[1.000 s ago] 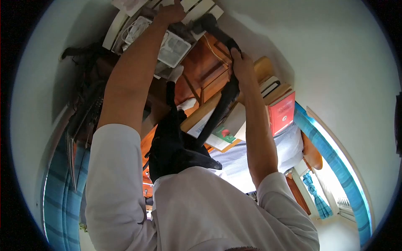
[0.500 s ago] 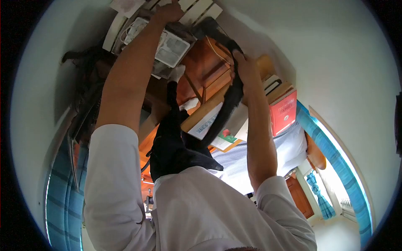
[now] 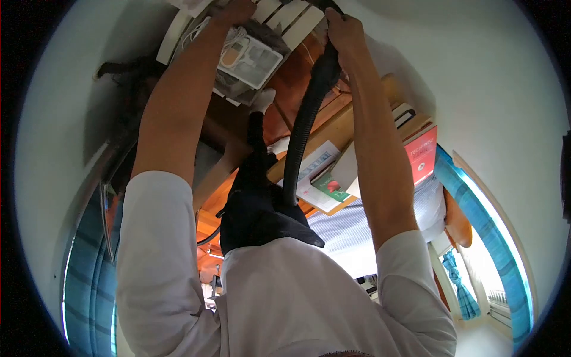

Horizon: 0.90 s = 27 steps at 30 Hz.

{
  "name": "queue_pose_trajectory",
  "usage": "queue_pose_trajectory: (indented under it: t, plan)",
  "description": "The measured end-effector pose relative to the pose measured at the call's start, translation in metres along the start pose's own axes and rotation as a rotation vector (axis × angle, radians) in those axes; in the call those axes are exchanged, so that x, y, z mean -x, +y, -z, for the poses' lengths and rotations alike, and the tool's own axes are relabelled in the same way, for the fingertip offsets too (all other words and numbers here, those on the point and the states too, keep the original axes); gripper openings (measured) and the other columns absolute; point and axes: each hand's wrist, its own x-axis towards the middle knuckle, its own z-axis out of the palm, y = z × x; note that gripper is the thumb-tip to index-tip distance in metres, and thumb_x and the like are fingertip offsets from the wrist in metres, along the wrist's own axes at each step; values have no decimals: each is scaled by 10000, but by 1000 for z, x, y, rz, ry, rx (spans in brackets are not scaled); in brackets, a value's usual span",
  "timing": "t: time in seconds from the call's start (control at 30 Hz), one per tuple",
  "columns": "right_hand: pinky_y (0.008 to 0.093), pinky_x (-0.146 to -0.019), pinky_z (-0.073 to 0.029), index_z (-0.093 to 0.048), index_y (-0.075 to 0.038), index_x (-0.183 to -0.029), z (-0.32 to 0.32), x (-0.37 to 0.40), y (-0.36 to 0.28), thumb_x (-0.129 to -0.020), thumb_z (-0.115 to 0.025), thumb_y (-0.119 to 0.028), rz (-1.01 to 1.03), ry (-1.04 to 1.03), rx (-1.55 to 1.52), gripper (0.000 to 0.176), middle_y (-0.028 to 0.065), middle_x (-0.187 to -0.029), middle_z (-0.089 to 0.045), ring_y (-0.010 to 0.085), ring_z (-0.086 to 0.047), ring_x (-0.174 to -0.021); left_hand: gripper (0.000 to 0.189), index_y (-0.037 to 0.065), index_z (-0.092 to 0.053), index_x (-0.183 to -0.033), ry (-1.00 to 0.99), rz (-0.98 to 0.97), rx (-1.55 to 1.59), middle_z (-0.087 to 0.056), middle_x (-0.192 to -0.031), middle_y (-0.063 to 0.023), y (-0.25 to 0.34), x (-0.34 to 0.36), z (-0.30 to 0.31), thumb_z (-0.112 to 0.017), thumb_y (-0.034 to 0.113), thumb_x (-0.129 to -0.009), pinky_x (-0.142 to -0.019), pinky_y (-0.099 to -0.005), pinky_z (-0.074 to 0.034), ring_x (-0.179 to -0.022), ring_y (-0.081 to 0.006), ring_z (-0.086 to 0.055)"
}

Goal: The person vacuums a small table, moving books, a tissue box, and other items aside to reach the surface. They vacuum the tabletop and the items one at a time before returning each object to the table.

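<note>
My right hand (image 3: 346, 34) is wrapped round the handle end of a black ribbed vacuum cleaner hose (image 3: 300, 128). The hose hangs in a curve from this hand down past my dark trousers, and its front end runs up to the top edge of the view. My left hand (image 3: 238, 11) has its fingers bent at the far rim of a clear plastic bin, partly cut off by the view's edge; what it grips is hidden. In the bin lies a white tray (image 3: 264, 62) with a coiled white cable and plug (image 3: 234, 52). White slats (image 3: 303, 27) lie behind it.
To the right, a wooden shelf (image 3: 324, 205) carries papers and upright books, including a red one (image 3: 423, 156). A bed with a striped cover (image 3: 345, 229) is beyond it. Dark items (image 3: 134, 89) hang at the left wall. My feet stand on reddish floor tiles (image 3: 291, 77).
My right hand has moved up and forward with the hose. Its wide dark nozzle, seen earlier over the slats, is now mostly out of view. My left hand stays near the bin.
</note>
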Motion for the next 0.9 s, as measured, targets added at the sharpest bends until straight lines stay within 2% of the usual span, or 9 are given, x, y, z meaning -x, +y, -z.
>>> queue_pose_trajectory:
  t: [0.27, 0.37, 0.43, 0.53, 0.6, 0.63, 0.77, 0.83, 0.9]
  plan:
    - [342, -497, -476, -625, -4, -1014, 8, 35, -15, -1021, -635, -343, -157, -130, 68, 339, 41, -699, -568, 145, -511, -521, 739, -105, -170, -1606, 15, 165, 270, -636, -782, -193, -2, 0, -11, -502, 290, -1076, -815, -493, -546, -680, -327, -601]
    - [330, -481, -474, -609, -5, -1056, 8, 53, -38, -1019, -637, -362, -90, -19, -12, 360, 33, -685, -556, 137, -508, -504, 822, -31, -118, -1642, 102, -84, 276, -695, -901, -209, -8, 1, -24, -517, 401, -1068, -822, -492, -548, -749, -336, -648]
    - [329, -479, -471, -606, -11, -1062, 9, 57, -41, -1023, -629, -359, -99, -35, 45, 350, 33, -681, -553, 138, -511, -502, 825, -4, -149, -1633, 207, 24, 656, -713, -1024, -208, 38, 60, 10, -478, 499, -1069, -846, -514, -561, -885, -345, -694]
    - [321, -476, -465, -600, -23, -1067, 4, 85, -52, -1030, -618, -346, -194, -141, 7, 326, 34, -678, -548, 137, -511, -494, 724, -6, -330, -1515, -65, 329, 1369, -699, -1038, -185, 90, 123, 51, -569, 489, -1044, -869, -509, -583, -987, -344, -699]
    - [314, -476, -462, -597, -28, -1066, -1, 98, -54, -1033, -614, -337, -250, -230, -89, 311, 35, -679, -546, 136, -509, -488, 619, 28, -396, -1393, -487, 339, 2467, -692, -1034, -170, 87, 112, 47, -683, 414, -1004, -903, -483, -596, -1041, -319, -695]
    - [301, -476, -455, -598, -31, -1060, -2, 102, -48, -1033, -613, -322, -253, -295, -147, 293, 33, -668, -541, 133, -507, -483, 392, 41, -527, -1187, -274, 241, 2340, -695, -944, -167, 97, 131, 60, -749, 279, -968, -823, -440, -605, -902, -271, -701]
    - [278, -480, -423, -590, -28, -1030, 2, 123, -58, -1028, -619, -310, -105, -345, 95, 283, 21, -624, -515, 110, -496, -480, 301, 59, -539, -785, 10, 246, 2363, -593, -683, -104, 65, 106, 34, -658, 215, -1014, -659, -411, -545, -608, -231, -574]
    - [277, -480, -414, -588, -28, -1017, 6, 133, -63, -1025, -622, -315, 16, -355, 339, 289, 18, -617, -510, 104, -492, -481, 297, 65, -553, -810, 387, 485, 2170, -571, -677, -101, 41, 108, 48, -645, 243, -1029, -648, -415, -534, -604, -228, -571]
    - [276, -479, -401, -584, -19, -999, 8, 133, -64, -1018, -631, -329, -104, -360, 359, 314, 19, -615, -505, 95, -484, -478, 299, 47, -583, -878, 426, 440, 1996, -606, -732, -116, 37, 133, 68, -658, 294, -1028, -664, -441, -538, -649, -255, -604]
